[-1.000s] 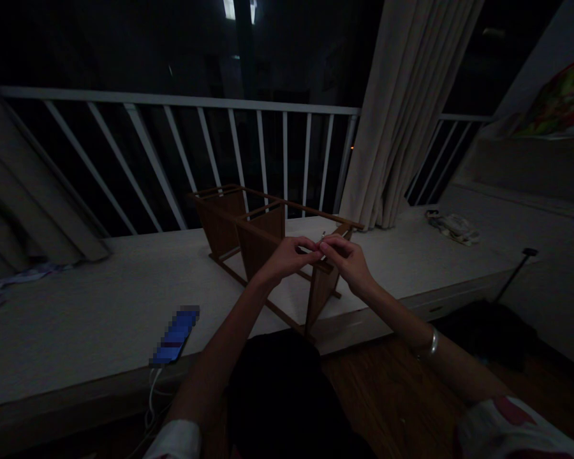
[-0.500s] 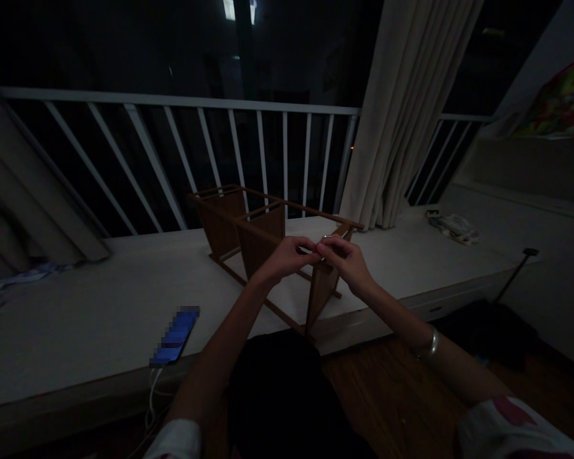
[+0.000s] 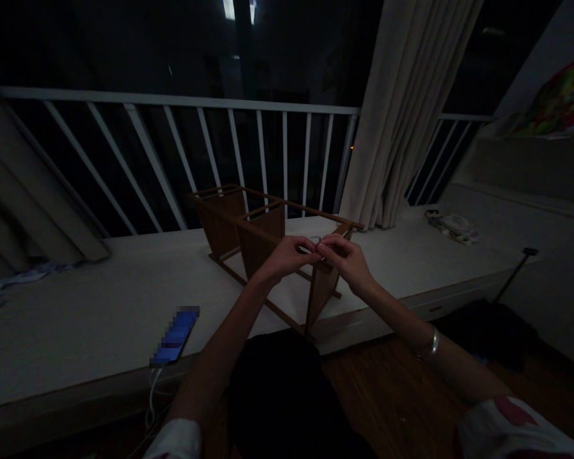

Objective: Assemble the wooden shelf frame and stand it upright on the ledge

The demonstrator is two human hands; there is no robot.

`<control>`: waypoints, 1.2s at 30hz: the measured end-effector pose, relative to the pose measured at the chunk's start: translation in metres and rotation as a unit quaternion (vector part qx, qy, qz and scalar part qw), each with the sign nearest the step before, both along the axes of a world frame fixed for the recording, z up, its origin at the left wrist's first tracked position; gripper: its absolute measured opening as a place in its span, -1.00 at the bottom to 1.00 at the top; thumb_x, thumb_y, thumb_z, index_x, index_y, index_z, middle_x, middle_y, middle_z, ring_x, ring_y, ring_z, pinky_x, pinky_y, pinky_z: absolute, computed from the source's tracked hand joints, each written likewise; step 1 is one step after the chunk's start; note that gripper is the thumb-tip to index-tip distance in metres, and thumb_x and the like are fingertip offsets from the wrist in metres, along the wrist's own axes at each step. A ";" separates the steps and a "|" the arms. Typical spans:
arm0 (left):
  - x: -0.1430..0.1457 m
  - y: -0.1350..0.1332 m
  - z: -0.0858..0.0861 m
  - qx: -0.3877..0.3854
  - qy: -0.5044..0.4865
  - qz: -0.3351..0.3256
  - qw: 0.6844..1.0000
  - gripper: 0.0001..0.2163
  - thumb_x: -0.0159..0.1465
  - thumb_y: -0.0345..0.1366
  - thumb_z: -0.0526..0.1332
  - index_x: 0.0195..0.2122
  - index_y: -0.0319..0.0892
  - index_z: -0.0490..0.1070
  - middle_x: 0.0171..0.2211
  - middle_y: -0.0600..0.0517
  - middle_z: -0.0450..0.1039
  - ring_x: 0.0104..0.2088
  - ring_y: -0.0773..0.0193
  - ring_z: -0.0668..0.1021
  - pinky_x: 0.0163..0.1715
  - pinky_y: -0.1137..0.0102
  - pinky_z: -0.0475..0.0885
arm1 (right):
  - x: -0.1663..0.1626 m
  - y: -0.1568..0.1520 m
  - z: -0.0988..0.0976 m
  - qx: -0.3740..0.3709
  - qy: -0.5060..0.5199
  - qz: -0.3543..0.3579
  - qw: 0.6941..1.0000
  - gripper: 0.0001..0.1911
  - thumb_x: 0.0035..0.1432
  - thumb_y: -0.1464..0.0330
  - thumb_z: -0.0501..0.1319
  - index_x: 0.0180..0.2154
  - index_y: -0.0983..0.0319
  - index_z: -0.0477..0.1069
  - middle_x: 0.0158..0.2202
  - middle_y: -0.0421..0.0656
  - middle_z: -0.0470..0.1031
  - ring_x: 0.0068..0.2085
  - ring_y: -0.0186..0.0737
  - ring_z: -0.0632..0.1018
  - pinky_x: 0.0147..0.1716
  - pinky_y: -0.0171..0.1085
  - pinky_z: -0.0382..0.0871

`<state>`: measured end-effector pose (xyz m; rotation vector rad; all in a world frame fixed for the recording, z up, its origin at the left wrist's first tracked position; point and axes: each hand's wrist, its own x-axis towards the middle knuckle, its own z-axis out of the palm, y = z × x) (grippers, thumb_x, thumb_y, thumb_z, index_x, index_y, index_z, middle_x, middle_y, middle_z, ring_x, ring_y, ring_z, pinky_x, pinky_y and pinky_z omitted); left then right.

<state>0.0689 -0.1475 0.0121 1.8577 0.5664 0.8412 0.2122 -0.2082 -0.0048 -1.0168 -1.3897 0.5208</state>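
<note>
A brown wooden rack (image 3: 249,239) lies on its side on a pale window ledge (image 3: 100,306). My left hand (image 3: 287,255) and my right hand (image 3: 347,258) meet fingertip to fingertip just above the rack's near rail. Both are pinched round a small bent metal tool (image 3: 316,241), which looks like a hex key; its thin end shows between the fingers. A silver bangle (image 3: 430,344) sits on my right wrist. The scene is very dim.
A blue phone (image 3: 175,336) with a white cable lies near the ledge's front edge at left. White railing bars (image 3: 210,153) and a beige curtain (image 3: 402,108) stand behind. Crumpled cloth (image 3: 452,226) rests at the ledge's right end. Wooden floor (image 3: 387,401) lies below.
The small metal tool between my fingertips has turned a little, and my right hand has shifted slightly. The rack and my arms stay where they were.
</note>
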 end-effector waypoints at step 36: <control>-0.001 0.002 0.000 0.016 -0.005 -0.034 0.999 -0.74 0.03 -0.21 0.21 -0.35 -0.33 0.46 -0.33 -0.07 0.44 -0.33 0.30 0.45 -0.33 0.43 0.32 | 0.001 0.001 -0.002 0.023 -0.034 0.006 0.999 -0.77 0.05 0.22 0.12 -0.34 0.22 0.44 -0.30 -0.14 0.38 -0.20 -0.26 0.41 -0.17 -0.26 0.29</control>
